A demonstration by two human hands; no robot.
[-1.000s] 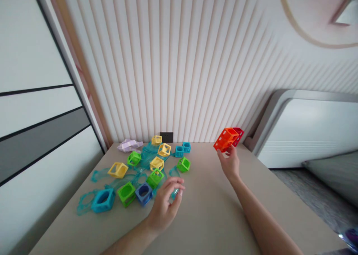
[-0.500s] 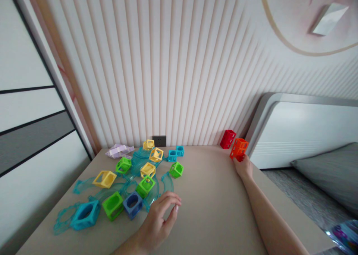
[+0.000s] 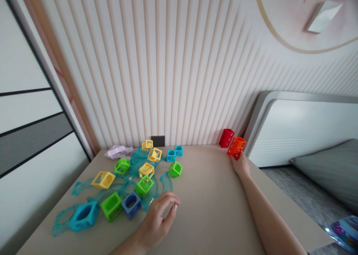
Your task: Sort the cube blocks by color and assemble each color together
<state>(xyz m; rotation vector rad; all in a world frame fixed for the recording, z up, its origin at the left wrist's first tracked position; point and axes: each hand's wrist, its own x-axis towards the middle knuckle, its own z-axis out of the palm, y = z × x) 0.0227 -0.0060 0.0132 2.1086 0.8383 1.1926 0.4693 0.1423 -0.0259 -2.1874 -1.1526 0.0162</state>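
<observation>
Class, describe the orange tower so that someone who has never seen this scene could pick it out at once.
Follow the ribbed wall down to the table, then go to the table's far right corner, beside the white headboard. The orange tower is there, with the right hand at its base. Its orange colour sets it apart from the red tower just to its left.

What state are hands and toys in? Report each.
Red plastic windowed tower: upright.
Orange plastic windowed tower: upright, beside the red one.
Right hand: fingers at the orange tower's base.
Left hand: empty, fingers curved.
Yellow, green, blue plastic frame cubes: scattered.
Translucent teal plastic tracks: spread among cubes.
Lilac angular piece: lying down.
</observation>
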